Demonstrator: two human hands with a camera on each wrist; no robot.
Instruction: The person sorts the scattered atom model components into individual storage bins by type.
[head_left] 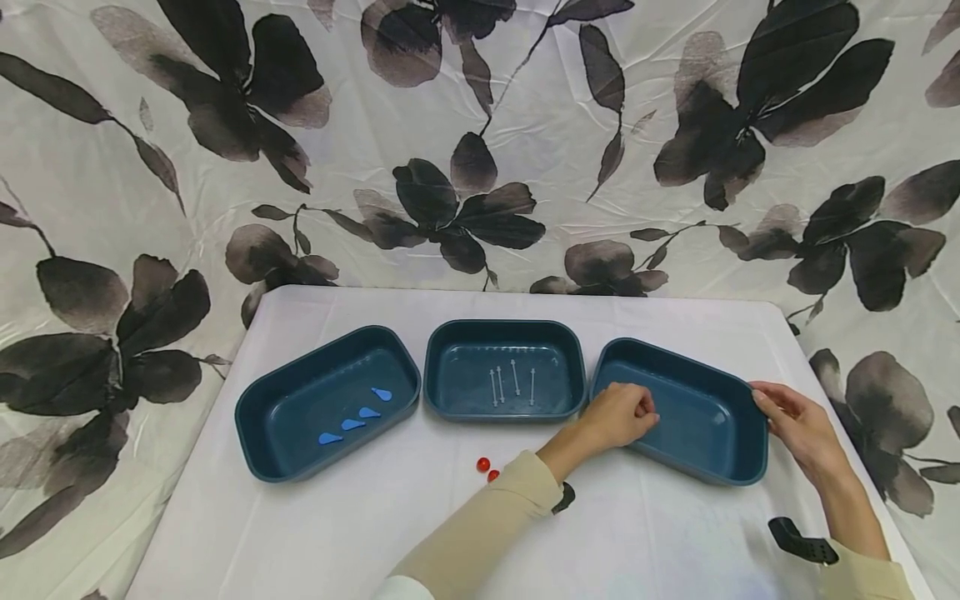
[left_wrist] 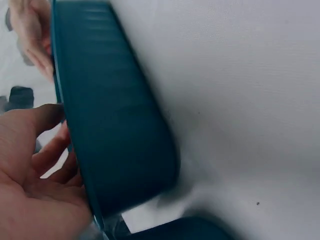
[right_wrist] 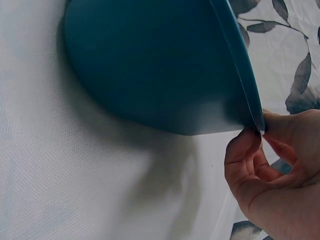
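My right hand (head_left: 802, 429) pinches the right-end rim of the right-hand blue tray (head_left: 738, 475) between thumb and fingers. In the right wrist view, the fingertips (right_wrist: 245, 142) meet the rim at its corner. My left hand (head_left: 622, 414) reaches over the near left part of this tray, its fingers curled above the inside. Seen from the left wrist, the left hand (left_wrist: 40, 175) is partly behind the tray wall (left_wrist: 115, 115); I cannot tell whether it holds something small. Two small red beads (head_left: 483, 464) lie on the table beside my left forearm.
The middle blue tray (head_left: 502, 416) holds several thin, pale rods (head_left: 515, 377) with wider ends. Several blue drop-shaped pieces (head_left: 352, 424) lie in a row in the left blue tray (head_left: 251, 442). A white cloth covers the table (head_left: 315, 542); a floral curtain (head_left: 555, 167) hangs behind.
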